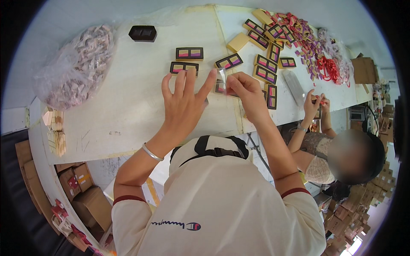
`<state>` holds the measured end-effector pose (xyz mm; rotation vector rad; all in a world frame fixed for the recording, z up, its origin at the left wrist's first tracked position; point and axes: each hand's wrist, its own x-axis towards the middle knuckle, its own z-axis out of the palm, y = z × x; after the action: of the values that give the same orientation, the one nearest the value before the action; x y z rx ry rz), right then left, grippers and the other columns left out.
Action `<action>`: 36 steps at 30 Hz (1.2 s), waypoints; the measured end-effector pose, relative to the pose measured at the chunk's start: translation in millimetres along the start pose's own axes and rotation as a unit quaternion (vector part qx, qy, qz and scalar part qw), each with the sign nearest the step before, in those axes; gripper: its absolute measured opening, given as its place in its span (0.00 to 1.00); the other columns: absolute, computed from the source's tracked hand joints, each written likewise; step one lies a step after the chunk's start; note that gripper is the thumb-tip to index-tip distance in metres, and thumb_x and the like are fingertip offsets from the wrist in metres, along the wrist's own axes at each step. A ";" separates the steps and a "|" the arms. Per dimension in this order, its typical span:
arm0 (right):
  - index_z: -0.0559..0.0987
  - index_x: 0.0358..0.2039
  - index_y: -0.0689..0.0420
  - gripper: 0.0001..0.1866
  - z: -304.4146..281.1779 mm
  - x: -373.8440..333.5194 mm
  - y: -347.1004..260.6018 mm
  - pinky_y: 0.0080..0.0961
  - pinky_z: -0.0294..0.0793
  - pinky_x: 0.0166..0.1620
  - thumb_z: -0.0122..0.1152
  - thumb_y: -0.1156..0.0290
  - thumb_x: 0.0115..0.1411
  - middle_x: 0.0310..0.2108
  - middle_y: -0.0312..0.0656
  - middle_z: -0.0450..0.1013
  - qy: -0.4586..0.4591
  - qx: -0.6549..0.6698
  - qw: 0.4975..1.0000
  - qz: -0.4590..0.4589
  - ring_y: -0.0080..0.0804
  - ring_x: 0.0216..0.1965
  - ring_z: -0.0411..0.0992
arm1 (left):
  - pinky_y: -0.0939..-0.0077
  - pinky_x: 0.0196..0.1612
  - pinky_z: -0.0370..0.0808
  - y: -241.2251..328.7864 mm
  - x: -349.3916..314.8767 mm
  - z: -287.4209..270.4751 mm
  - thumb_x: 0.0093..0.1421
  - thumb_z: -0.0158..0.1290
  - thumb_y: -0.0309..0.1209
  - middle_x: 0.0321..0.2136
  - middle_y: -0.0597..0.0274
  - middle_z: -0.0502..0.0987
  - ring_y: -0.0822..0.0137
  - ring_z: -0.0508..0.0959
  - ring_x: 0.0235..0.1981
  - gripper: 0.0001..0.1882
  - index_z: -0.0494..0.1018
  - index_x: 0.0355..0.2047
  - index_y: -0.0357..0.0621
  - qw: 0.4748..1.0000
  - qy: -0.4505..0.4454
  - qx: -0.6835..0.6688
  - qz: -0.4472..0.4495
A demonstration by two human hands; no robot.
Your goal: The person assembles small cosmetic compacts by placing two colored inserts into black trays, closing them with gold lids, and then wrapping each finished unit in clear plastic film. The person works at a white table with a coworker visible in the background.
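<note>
My right hand (pixel 250 96) pinches a small clear plastic piece (pixel 221 77) between thumb and index finger; whether it is a bag or a sticker sheet I cannot tell. My left hand (pixel 183 98) has its fingers spread, palm down, and its index fingertip reaches the left edge of the plastic. Under its middle fingers is a small gold box with pink and purple window panels (pixel 177 67). A matching box (pixel 189 53) lies just beyond, and another box (pixel 229 61) sits at an angle past the plastic. Behind the plastic, one more box is partly covered by my right fingers.
Several similar boxes (pixel 265 68) crowd the table's right side, before a heap of purple and red pieces (pixel 299 36). At left lies a big clear bag of pale pieces (pixel 83 64); a black tray (pixel 143 33) stands at the back. A co-worker's hands (pixel 314 104) work at right.
</note>
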<state>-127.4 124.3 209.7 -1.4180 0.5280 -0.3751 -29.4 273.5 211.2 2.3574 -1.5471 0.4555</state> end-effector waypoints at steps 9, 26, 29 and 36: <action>0.74 0.30 0.61 0.08 -2.8 3.4 1.2 0.19 0.69 0.35 0.54 0.69 0.59 0.24 0.36 0.71 -0.006 0.033 0.999 0.031 0.21 0.25 0.69 | 0.50 0.53 0.55 1.2 2.6 1.9 0.44 0.55 0.26 0.44 0.55 0.63 0.58 0.62 0.48 0.34 0.64 0.55 0.55 0.999 0.019 0.026 0.010; 0.78 0.33 0.61 0.12 0.4 18.0 5.9 0.23 0.67 0.43 0.56 0.64 0.59 0.29 0.38 0.76 -0.103 0.017 0.989 0.102 0.25 0.33 0.71 | 0.47 0.54 0.53 -20.7 -1.0 11.7 0.36 0.66 0.38 0.47 0.60 0.61 0.60 0.61 0.49 0.46 0.59 0.59 0.60 0.993 0.003 0.113 0.043; 0.76 0.37 0.61 0.12 9.7 16.6 6.5 0.25 0.67 0.45 0.55 0.66 0.59 0.32 0.42 0.76 -0.098 0.045 0.987 0.118 0.27 0.36 0.72 | 0.48 0.56 0.52 -23.4 -1.1 18.0 0.36 0.66 0.37 0.47 0.60 0.62 0.59 0.62 0.49 0.47 0.58 0.59 0.57 0.997 -0.007 0.065 0.036; 0.74 0.39 0.60 0.12 19.4 12.3 10.4 0.26 0.68 0.46 0.56 0.68 0.58 0.35 0.45 0.77 -0.128 0.091 0.985 0.073 0.31 0.38 0.73 | 0.55 0.52 0.62 -27.8 -2.0 40.5 0.36 0.65 0.34 0.40 0.57 0.67 0.58 0.68 0.45 0.42 0.62 0.54 0.47 0.990 0.000 -0.136 -0.026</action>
<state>-107.1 135.0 199.2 -1.2210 0.3744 -0.1160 -0.3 269.6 171.8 2.1802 -1.4426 0.2166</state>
